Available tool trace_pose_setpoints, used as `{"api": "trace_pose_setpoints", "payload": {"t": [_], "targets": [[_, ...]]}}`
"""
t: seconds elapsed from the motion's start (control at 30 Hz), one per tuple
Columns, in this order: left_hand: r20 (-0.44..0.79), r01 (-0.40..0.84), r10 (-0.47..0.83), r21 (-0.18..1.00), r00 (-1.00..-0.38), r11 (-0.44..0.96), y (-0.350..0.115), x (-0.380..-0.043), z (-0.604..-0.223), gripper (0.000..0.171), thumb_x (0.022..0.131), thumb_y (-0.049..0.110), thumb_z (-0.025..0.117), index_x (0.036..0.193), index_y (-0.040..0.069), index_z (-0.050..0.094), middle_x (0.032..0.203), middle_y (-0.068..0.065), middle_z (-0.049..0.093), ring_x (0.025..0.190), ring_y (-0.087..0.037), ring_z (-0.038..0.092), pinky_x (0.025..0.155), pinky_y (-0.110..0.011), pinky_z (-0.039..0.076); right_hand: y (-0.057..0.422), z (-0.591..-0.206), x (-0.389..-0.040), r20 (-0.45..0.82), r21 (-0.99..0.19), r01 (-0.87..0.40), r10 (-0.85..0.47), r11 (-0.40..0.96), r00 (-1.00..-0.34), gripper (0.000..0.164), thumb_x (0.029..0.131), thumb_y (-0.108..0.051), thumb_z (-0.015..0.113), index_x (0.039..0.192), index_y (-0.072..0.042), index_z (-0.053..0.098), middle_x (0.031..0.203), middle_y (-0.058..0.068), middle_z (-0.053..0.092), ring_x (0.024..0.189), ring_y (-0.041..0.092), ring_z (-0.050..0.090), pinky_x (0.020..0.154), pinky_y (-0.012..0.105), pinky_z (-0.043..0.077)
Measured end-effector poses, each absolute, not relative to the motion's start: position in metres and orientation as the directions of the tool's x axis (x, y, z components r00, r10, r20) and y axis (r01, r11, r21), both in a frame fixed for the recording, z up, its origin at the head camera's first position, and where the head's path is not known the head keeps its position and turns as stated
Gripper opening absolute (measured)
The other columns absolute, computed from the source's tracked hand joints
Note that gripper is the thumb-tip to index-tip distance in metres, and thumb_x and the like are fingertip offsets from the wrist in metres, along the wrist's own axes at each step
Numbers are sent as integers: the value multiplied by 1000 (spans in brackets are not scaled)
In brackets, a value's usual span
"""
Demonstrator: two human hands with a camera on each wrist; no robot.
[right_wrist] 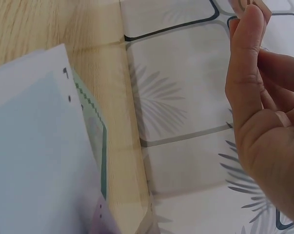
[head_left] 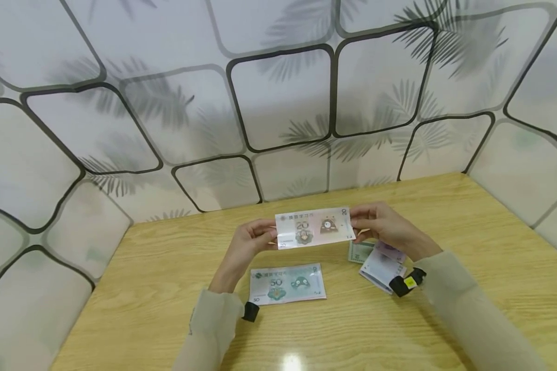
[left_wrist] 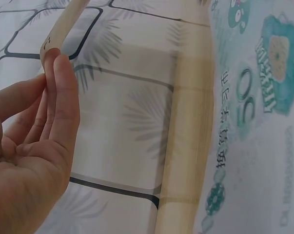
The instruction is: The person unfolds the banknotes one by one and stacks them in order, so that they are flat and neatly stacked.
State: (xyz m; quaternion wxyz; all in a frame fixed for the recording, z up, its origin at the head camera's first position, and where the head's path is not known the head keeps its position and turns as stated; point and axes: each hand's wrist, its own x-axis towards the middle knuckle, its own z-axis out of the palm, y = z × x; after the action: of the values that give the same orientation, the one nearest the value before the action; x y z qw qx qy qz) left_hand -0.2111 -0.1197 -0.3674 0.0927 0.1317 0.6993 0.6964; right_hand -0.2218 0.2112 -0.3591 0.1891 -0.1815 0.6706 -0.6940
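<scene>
A pale pink play banknote marked 20 (head_left: pixel 314 228) is stretched level above the table between both hands. My left hand (head_left: pixel 252 239) pinches its left end with thumb and fingers, as the left wrist view also shows the hand (left_wrist: pixel 44 131) at the note's edge. At the other end my right hand (head_left: pixel 385 226) pinches the right edge. Below it a teal banknote marked 50 (head_left: pixel 288 283) lies flat on the table near the left wrist. Under the right hand lies a loose pile of notes: a bluish-white one (head_left: pixel 381 269), a green one (head_left: pixel 359 252) and a purple one (head_left: pixel 392 252).
The wooden table (head_left: pixel 167 288) meets a fabric wall (head_left: pixel 288 103) printed with leaves and dark rounded outlines along its back and sides. Black bands with small cameras (head_left: pixel 405 284) sit at both wrists, over light sleeves.
</scene>
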Motion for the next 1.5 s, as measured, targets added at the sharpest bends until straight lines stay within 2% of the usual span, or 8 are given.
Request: {"api": "trace_pose_setpoints", "payload": {"t": [0.2,0.6,0.77,0.9,1.17,1.33,1.5], "targets": [[41,39,305,999,-951,-12,-123,-211,-370,27,98,-8,58,124,-16,59,90,-4,70,82,-14,67,77,-29,60,208,-359,-221,-25,-1000,26,-511,5,-859,27,103,7,47,126,20,52,97,8,67,78,14,65,71,29,60],[35,33,306,999,-951,-14,-131,-208,-372,30,99,-8,58,128,-14,57,91,-3,72,82,-14,67,77,-30,60,201,-361,-216,-4,-999,25,-546,-31,-838,23,103,8,49,122,19,54,93,9,67,77,15,66,71,29,60],[43,41,328,999,-944,-13,-134,-207,-371,29,99,-6,58,128,-13,58,97,-6,73,85,-16,68,81,-36,60,198,-363,-212,8,-998,28,-553,-56,-833,20,103,9,48,119,17,57,93,9,68,78,15,67,70,28,60],[53,51,344,999,-937,-14,-139,-204,-371,29,99,-7,58,127,-14,57,97,-6,73,85,-16,68,82,-38,60,195,-362,-212,1,-1000,11,-534,-20,-846,22,102,9,49,120,20,55,96,9,69,78,15,67,69,28,60],[37,52,367,998,-929,30,-148,-199,-373,31,100,-6,57,129,-15,56,95,-4,72,82,-15,68,80,-34,60,188,-366,-211,1,-998,-38,-543,56,-840,25,101,10,48,121,26,48,94,8,70,74,16,68,69,32,61],[23,45,383,998,-923,48,-154,-197,-374,39,99,-8,57,137,-13,50,96,-4,70,81,-15,69,81,-37,60,183,-369,-208,-23,-996,-31,-554,89,-832,18,102,8,49,115,20,53,90,10,68,72,17,66,71,36,61],[10,39,414,997,-910,62,-160,-195,-375,48,98,-9,57,144,-11,43,97,-5,69,79,-15,69,79,-35,60,180,-373,-205,-14,-995,-46,-580,88,-815,13,102,8,50,109,16,56,88,11,68,73,18,66,71,37,61]]}}
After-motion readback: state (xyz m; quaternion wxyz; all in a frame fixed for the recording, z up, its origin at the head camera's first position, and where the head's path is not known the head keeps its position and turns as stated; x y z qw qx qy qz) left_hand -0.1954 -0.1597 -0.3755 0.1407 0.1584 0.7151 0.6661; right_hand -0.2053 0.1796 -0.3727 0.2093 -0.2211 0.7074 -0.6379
